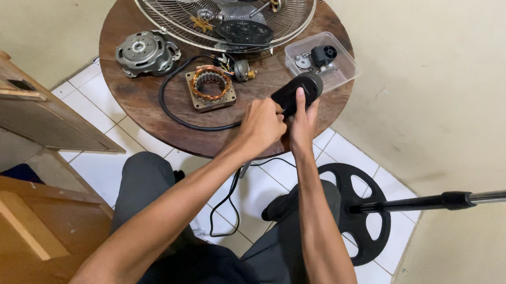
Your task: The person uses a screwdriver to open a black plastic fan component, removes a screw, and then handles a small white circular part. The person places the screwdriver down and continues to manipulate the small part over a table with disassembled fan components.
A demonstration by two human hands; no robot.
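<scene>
Both my hands clamp the black housing (296,93), left hand (261,125) and right hand (303,123) in firm grip, near the table (144,103) edge at five o'clock; copper stator (211,85) at nine o'clock.

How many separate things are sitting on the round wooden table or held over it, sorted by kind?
Fan grille: 1
Grey motor housing: 1
Copper-wound stator: 1
Clear plastic box of small parts: 1
Black cable: 1
Black part gripped by the left hand and right hand: 1
Total: 6
</scene>
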